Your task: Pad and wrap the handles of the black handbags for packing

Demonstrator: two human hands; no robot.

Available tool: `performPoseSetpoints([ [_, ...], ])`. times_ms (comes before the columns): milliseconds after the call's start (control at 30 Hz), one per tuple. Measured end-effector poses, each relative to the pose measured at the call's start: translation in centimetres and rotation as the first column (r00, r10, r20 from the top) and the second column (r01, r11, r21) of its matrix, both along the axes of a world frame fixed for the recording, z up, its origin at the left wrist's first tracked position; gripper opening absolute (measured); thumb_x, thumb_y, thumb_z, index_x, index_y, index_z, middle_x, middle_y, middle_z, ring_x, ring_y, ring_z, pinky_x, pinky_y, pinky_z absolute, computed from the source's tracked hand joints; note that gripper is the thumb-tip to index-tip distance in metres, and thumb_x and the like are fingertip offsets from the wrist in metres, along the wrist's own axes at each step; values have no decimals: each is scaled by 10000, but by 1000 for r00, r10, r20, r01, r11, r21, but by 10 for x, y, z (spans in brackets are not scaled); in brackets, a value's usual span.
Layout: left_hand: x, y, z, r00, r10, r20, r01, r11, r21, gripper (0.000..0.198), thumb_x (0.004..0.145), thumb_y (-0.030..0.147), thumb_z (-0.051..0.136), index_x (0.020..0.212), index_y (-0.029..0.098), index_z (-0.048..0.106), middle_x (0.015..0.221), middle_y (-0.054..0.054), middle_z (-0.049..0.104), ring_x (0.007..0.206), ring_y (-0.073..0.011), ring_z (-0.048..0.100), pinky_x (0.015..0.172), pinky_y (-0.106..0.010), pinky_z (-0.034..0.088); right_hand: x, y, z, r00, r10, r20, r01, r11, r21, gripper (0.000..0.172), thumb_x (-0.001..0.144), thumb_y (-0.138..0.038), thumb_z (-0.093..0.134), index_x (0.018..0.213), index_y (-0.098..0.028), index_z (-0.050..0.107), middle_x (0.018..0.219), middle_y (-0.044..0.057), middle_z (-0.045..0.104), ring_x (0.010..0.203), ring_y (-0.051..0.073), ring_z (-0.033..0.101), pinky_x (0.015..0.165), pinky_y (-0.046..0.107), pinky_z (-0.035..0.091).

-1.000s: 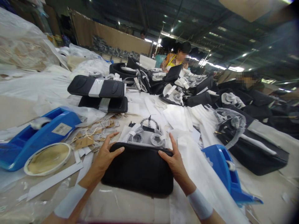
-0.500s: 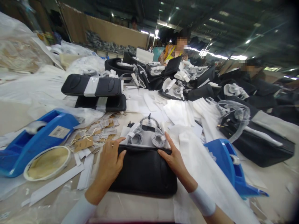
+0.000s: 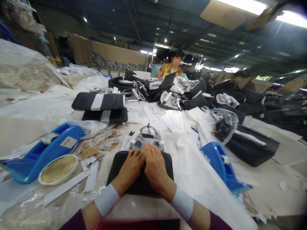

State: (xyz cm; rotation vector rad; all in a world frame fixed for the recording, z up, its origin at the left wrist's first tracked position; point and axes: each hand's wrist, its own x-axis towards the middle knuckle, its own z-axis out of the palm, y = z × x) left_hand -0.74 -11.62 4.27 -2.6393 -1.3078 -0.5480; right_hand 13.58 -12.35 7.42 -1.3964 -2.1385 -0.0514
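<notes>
A black handbag [image 3: 115, 169] lies flat on the table before me, its flap side up. My left hand [image 3: 131, 167] rests palm down on the bag's upper middle, fingers stretched toward its far edge. Beside it my right hand [image 3: 154, 166] presses flat on the bag, fingers extended and close to the left ones. Behind the far edge, plastic-wrapped coils [image 3: 134, 140] and a dark braided handle [image 3: 148, 129] lie on white sheet material. My fingers partly cover the coils.
Blue tape dispensers stand to the left [image 3: 45, 150] and right [image 3: 219, 164]. A round tub [image 3: 59, 169] and hang tags [image 3: 90, 152] lie at left. Two stacked black bags [image 3: 81, 101] sit behind. White sheets [image 3: 192, 166] spread rightward; a co-worker [image 3: 171, 67] is beyond piled bags.
Both hands have moved inward from the bag's far corners to its middle and now lie side by side. The camera view has tilted upward.
</notes>
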Motion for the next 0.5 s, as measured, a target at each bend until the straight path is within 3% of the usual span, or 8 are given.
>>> performPoseSetpoints([
  [67, -1, 1, -2, 1000, -4, 23, 4, 1000, 7, 411, 854, 47, 445, 1221, 165, 587, 1134, -117, 635, 1067, -287, 526, 952, -472, 422, -16, 7, -10, 1000, -4, 16, 5, 997, -71, 496, 874, 8, 326, 1339, -30, 495, 1163, 194, 631, 1027, 268, 570, 925, 432, 472],
  [167, -2, 4, -6, 994, 32, 109, -38, 998, 54, 357, 860, 51, 415, 1158, 135, 591, 1080, -130, 621, 1037, -291, 519, 939, -464, 438, -22, 14, -25, 996, -69, 64, 74, 995, -74, 365, 906, -40, 376, 1209, -47, 580, 1002, 161, 654, 902, 267, 574, 858, 428, 483],
  [233, -2, 7, -4, 967, 87, 239, -113, 989, 95, 309, 863, 57, 392, 1103, 120, 577, 1061, -141, 592, 1015, -286, 512, 934, -456, 443, -20, 15, -31, 995, -69, 77, 71, 997, -23, 286, 911, -82, 428, 1140, -82, 600, 973, 130, 637, 886, 261, 554, 854, 423, 473],
  [333, 2, 13, 11, 884, 224, 410, -295, 948, 119, 234, 892, 141, 417, 1090, 95, 533, 1112, -178, 537, 1065, -306, 491, 965, -474, 423, -16, 11, -30, 992, -61, 113, 61, 998, 7, 195, 936, -140, 438, 1034, -148, 607, 929, 91, 605, 842, 243, 521, 801, 398, 464],
  [400, 6, 21, 26, 837, 382, 391, -441, 895, 71, 291, 890, 240, 480, 1118, 63, 510, 1121, -209, 531, 1085, -344, 488, 959, -498, 415, -16, 10, -27, 988, -48, 149, 46, 999, 16, 187, 950, -165, 439, 1043, -179, 601, 926, 77, 589, 828, 235, 506, 772, 382, 453],
  [500, 8, 38, 46, 776, 598, 199, -594, 800, -84, 389, 844, 304, 550, 1134, 50, 503, 1072, -227, 575, 1049, -382, 534, 880, -488, 443, -15, 11, -26, 983, -44, 180, 39, 999, 30, 204, 936, -150, 464, 1085, -193, 597, 937, 76, 581, 835, 233, 500, 758, 372, 437],
])
